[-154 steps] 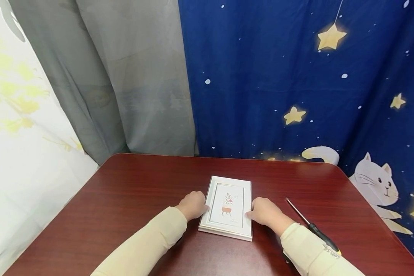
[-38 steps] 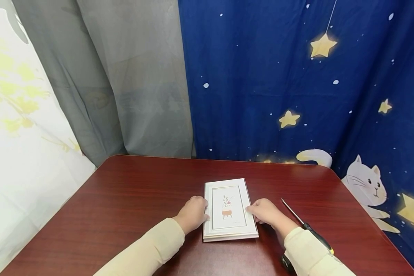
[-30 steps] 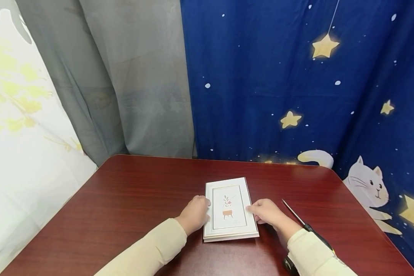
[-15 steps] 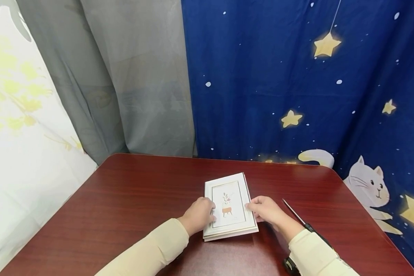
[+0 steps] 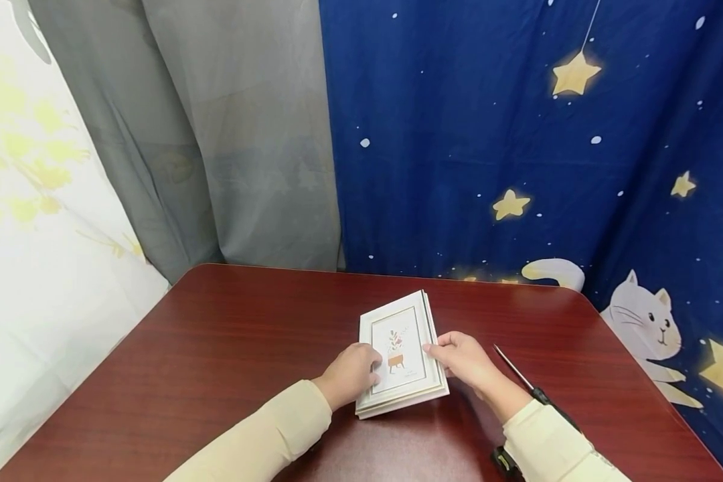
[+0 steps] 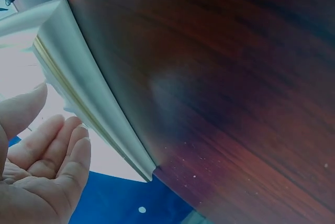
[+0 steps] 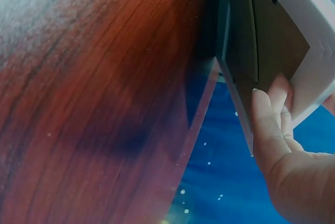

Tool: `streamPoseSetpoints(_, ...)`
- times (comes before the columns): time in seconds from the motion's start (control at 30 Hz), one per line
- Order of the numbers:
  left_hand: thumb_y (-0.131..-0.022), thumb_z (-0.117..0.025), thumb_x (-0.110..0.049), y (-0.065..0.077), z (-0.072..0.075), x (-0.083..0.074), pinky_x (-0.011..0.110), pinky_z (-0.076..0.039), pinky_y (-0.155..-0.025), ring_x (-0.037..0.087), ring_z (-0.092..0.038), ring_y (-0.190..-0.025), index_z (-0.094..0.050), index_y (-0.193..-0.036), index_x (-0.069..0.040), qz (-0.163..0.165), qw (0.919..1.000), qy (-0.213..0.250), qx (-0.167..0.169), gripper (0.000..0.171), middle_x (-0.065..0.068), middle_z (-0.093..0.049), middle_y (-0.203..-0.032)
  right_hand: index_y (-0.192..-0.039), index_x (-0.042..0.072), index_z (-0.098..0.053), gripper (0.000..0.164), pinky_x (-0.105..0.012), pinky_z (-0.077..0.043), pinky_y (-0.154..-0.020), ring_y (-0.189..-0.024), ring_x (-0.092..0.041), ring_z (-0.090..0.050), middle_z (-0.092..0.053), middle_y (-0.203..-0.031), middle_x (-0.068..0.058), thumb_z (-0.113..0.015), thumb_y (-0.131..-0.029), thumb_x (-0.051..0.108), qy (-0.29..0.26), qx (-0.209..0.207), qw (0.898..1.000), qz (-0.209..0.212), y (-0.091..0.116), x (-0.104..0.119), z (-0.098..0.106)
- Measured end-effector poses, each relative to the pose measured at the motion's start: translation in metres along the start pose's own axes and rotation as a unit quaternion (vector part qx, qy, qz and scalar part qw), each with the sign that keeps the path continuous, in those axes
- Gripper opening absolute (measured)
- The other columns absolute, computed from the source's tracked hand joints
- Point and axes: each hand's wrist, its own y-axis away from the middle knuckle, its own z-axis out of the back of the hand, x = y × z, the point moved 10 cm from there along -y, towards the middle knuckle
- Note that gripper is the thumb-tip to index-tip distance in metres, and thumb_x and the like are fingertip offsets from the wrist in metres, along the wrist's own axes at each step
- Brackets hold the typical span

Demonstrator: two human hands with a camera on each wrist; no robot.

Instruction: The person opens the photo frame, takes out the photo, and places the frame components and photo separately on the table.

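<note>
A white picture frame (image 5: 398,355) with a plant print stands tilted on the table, its right side raised and its left side low. My right hand (image 5: 466,358) pinches the raised right edge, thumb on the front and fingers behind. In the right wrist view those fingers (image 7: 269,111) lie against the brown backing (image 7: 280,30), beside a dark panel. My left hand (image 5: 351,371) is at the left side, its loosely bent fingers over the front. The left wrist view shows the thumb (image 6: 23,110) and fingers in front of the print; whether they touch it I cannot tell.
A screwdriver (image 5: 536,388) with a black handle lies right of the frame, partly under the right sleeve. A small black and yellow-green object (image 5: 505,462) sits beside that sleeve, mostly hidden. Behind the dark red table (image 5: 247,321) hang grey and blue curtains (image 5: 422,134).
Earlier the frame lay flat between both hands. Its right side has since risen in the right hand, tilting to the left. The left hand has shifted right, over the front.
</note>
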Motion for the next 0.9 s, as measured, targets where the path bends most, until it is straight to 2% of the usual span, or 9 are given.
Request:
streamPoseSetpoints(0.1,-0.077,-0.076,-0.006,0.0,0.0,-0.001,0.031,-0.047,-0.077,0.016,-0.053,-0.078,-0.065,-0.079,-0.004,0.002,1.0,0.004,0.005,0.012,0.003,-0.059,-0.08,-0.098,-0.01,-0.057,0.025,-0.038,-0.056,-0.065,-0.068,-0.018,-0.065,-0.068,-0.082,-0.013,-0.066,-0.088,0.012,0.0,-0.002,1.0,0.007,0.001,0.005,0.001)
streamPoseSetpoints(0.2,-0.076,-0.078,-0.007,0.0,-0.001,-0.002,0.031,-0.047,-0.08,0.017,-0.055,-0.081,-0.068,-0.085,-0.003,0.003,0.9999,0.009,0.009,0.014,0.005,-0.061,-0.083,-0.098,-0.01,-0.057,0.026,-0.038,-0.057,-0.065,-0.068,-0.019,-0.067,-0.069,-0.081,-0.013,-0.067,-0.088,0.012,0.007,-0.003,1.0,0.015,0.003,0.009,0.003)
streamPoseSetpoints(0.43,-0.075,-0.079,-0.008,0.0,-0.003,-0.008,0.031,-0.047,-0.078,0.018,-0.054,-0.08,-0.067,-0.083,-0.004,-0.014,0.9997,0.018,0.012,0.016,0.005,-0.061,-0.083,-0.098,-0.01,-0.057,0.027,-0.034,-0.056,-0.063,-0.068,-0.019,-0.067,-0.069,-0.078,-0.012,-0.068,-0.088,0.013,0.037,-0.006,0.999,0.023,0.006,0.015,0.007)
streamPoseSetpoints(0.67,-0.075,-0.08,-0.009,0.0,-0.006,-0.013,0.03,-0.048,-0.084,0.02,-0.06,-0.09,-0.071,-0.094,-0.001,-0.02,0.9993,0.028,0.013,0.023,0.008,-0.067,-0.093,-0.099,-0.008,-0.057,0.031,-0.031,-0.054,-0.062,-0.066,-0.016,-0.065,-0.067,-0.074,-0.009,-0.07,-0.087,0.018,0.073,-0.006,0.997,0.032,0.011,0.025,0.012)
streamPoseSetpoints(0.9,-0.073,-0.081,-0.008,0.001,-0.006,-0.017,0.029,-0.048,-0.085,0.021,-0.06,-0.091,-0.07,-0.097,-0.001,-0.029,0.999,0.03,0.012,0.027,0.008,-0.067,-0.095,-0.1,-0.007,-0.058,0.036,-0.032,-0.051,-0.062,-0.066,-0.015,-0.063,-0.068,-0.074,-0.007,-0.07,-0.087,0.024,0.106,-0.006,0.993,0.047,0.014,0.032,0.015)
